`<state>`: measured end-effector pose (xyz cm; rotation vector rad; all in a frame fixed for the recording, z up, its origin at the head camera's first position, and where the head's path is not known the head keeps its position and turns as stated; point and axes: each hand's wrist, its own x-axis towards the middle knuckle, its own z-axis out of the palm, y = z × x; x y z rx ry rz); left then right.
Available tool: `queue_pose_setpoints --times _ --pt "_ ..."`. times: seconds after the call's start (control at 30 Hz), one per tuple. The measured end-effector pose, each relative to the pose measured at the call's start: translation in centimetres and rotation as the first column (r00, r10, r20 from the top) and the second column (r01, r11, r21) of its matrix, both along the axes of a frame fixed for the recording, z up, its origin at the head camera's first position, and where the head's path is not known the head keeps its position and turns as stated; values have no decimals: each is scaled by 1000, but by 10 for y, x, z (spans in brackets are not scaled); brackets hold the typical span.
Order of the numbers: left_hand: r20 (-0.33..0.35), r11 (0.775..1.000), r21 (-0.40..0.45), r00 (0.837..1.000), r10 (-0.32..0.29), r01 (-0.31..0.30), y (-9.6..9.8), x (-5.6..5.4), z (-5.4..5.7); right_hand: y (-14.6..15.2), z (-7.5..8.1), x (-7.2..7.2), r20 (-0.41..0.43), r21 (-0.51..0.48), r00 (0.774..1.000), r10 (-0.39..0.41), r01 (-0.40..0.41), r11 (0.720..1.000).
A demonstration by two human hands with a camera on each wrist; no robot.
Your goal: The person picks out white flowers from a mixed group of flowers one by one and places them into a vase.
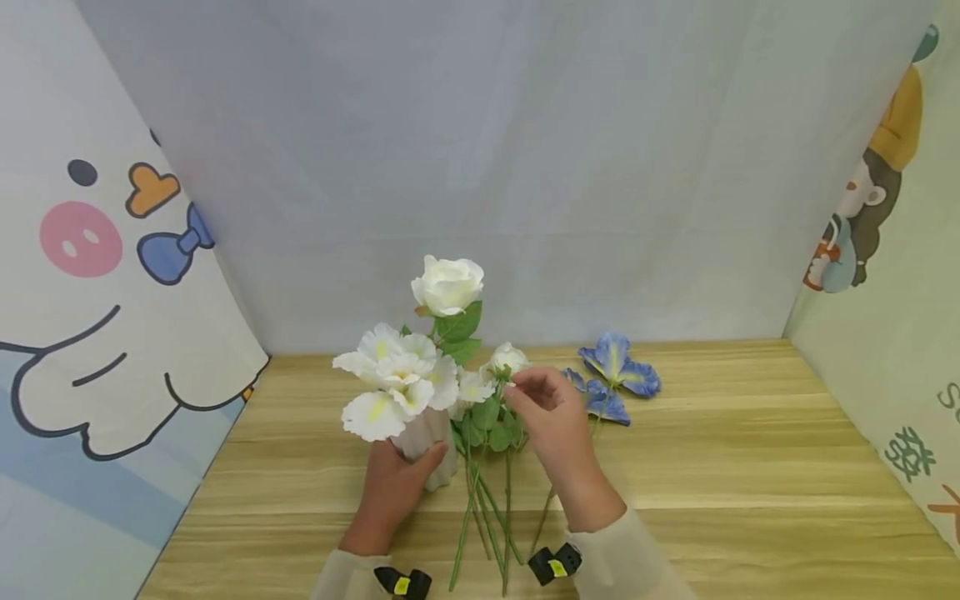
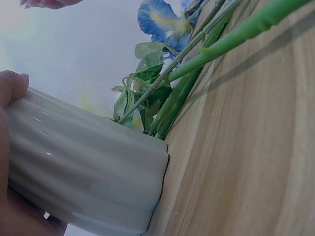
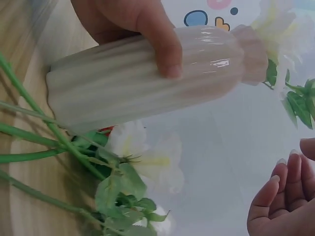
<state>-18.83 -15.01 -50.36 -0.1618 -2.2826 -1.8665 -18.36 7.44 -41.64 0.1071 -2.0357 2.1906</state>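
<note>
My left hand (image 1: 393, 487) grips a white ribbed vase (image 3: 118, 86), its thumb lying along the side. The vase stands upright on the table; a white rose (image 1: 448, 286) and a white iris (image 1: 393, 379) rise from its mouth. In the right wrist view my right hand (image 3: 285, 196) is raised beside the vase's upper end, fingers loosely bent around nothing. From the head view, that hand (image 1: 553, 425) overlaps loose flowers lying on the table, including a white rose (image 1: 507, 358) with green leaves.
A blue iris (image 1: 615, 371) lies at the back of the wooden table (image 1: 712, 475), right of the white blooms. Several green stems (image 1: 480, 517) stretch toward the front edge. A pale curtain (image 1: 510, 167) hangs behind, with printed panels on both sides.
</note>
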Motion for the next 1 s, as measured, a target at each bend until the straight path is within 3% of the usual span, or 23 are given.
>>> queue_pose_setpoints --times 0.13,0.43,0.7,1.0 --pt "-9 1000 -5 1000 0 0 0 0 1 0 -17 5 68 54 997 37 -40 998" --pt "-7 1000 -11 1000 11 -11 1 0 2 -13 -54 19 99 102 993 71 -81 991" --pt "-3 1000 3 1000 9 -9 2 2 3 -21 -68 30 135 59 985 109 -118 991" --pt "-18 1000 11 1000 4 -4 3 2 4 -27 -73 35 222 60 964 146 -162 985"
